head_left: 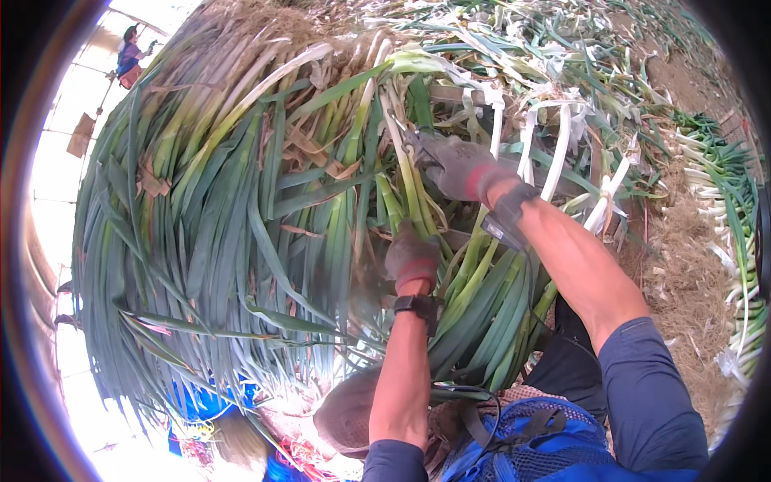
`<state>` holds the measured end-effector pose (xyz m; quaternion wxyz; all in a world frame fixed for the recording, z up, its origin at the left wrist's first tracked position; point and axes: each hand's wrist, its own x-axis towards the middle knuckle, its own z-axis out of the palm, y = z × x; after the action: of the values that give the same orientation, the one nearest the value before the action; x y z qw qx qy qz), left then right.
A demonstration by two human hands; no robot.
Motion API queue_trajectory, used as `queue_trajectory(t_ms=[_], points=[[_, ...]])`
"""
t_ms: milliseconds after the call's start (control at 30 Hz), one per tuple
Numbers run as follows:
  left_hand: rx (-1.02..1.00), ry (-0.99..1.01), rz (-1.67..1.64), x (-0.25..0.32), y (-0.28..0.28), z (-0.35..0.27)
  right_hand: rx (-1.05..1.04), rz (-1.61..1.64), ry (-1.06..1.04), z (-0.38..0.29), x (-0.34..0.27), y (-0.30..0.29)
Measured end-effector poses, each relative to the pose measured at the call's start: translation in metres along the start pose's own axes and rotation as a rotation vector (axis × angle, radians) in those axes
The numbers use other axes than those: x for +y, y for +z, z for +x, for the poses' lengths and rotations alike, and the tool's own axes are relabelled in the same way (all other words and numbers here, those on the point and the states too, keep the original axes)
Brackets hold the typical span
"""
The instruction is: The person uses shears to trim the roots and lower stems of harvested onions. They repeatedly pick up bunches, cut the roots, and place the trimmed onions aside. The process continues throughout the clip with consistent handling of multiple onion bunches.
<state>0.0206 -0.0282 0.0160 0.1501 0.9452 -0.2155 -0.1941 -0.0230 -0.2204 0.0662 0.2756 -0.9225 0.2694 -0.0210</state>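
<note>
A gray work glove with a red cuff covers my left hand, which is closed around the lower green part of a few long green onions. Just above it, my right hand, gloved the same way, is closed on a small metal cutting tool. The tool's tip lies against the pale stalks near their root end; its exact type is hard to make out. To the left rises a big heap of unpeeled green onions with brown roots. Peeled white-stemmed green onions lie right of my hands, their leaves toward my lap.
Stripped leaves and skins are piled at the back. Dry root litter covers the ground at right, beside a row of trimmed green onions. Pink and red twine lies lower left. Another person is far upper left.
</note>
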Motion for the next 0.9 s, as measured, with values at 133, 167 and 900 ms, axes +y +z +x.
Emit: queue_trajectory(t_ms=[133,167,900], points=[[-0.008,0.004,-0.141,-0.015,0.003,-0.013,-0.109,0.188,-0.104,-0.051,0.006,-0.006],[0.006,0.008,-0.178,-0.020,0.005,-0.017,-0.118,0.185,-0.087,-0.077,0.009,-0.011],[-0.048,-0.051,-0.329,-0.034,0.014,-0.031,-0.204,0.091,-0.040,-0.089,-0.009,-0.018]])
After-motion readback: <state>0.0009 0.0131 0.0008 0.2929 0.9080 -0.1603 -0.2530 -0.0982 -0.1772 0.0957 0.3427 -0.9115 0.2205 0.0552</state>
